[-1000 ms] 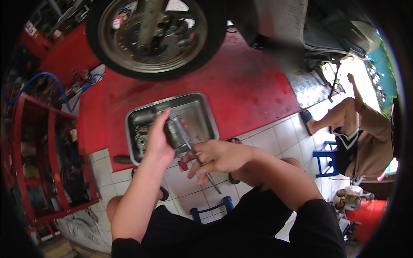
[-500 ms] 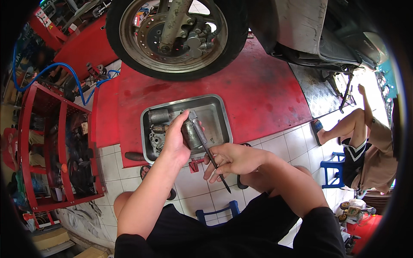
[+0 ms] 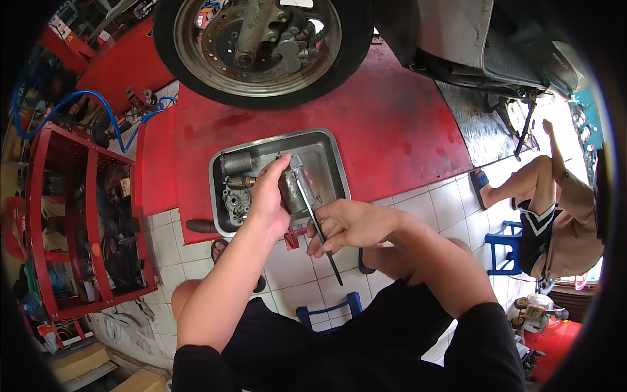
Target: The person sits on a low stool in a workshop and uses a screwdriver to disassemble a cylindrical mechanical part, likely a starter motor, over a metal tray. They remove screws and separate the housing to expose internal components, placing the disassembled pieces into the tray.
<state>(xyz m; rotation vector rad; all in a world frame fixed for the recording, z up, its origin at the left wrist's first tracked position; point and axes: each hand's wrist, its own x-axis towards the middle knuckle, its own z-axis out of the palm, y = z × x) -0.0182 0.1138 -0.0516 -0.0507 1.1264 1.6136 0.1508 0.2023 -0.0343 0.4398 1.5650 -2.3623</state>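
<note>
My left hand is closed around a grey metal cylinder, a motor-housing-like part, held over the near side of a steel tray. A long, thin tool lies slantwise along the cylinder; its upper part is silvery, and its dark pointed end reaches down toward me. My right hand grips this tool below the cylinder, with the fingers bent round it. Its exact kind is unclear. In the tray's left part lie another metal cylinder, a part with a copper-coloured section and a grey cast piece.
The tray rests on a red platform, below a motorcycle's front wheel. A dark handle lies at the platform's near edge. Left stands a red shelf rack. A blue stool is beneath me; another person sits at right.
The scene has shifted slightly up and left in view. Both hands keep their holds on the cylinder and the thin tool, whose upper part now looks shinier.
</note>
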